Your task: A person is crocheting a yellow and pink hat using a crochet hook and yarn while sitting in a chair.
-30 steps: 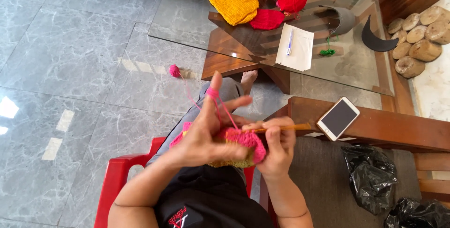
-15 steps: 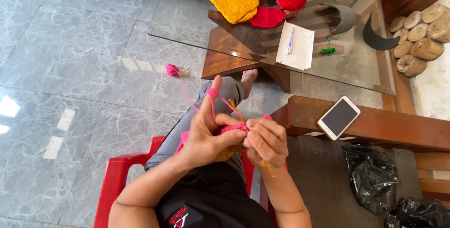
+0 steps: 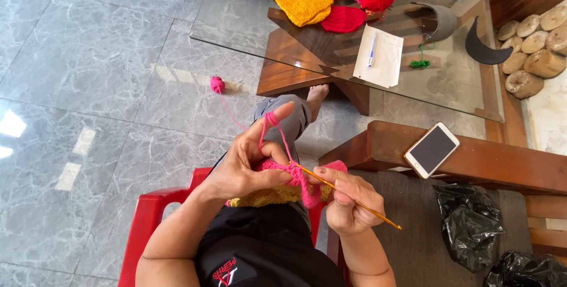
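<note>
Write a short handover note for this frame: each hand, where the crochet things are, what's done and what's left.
Left hand: pinches the pink and yellow crochet piece in the lap, pink yarn looped over the raised index finger.
Right hand: grips the golden crochet hook, its tip in the pink stitches.
Yarn runs down to a small pink ball on the floor.
Done: a yellow section with pink rows on it; finished yellow and red pieces lie on the glass table.
Left: the pink edge is still on the hook, the row open.
</note>
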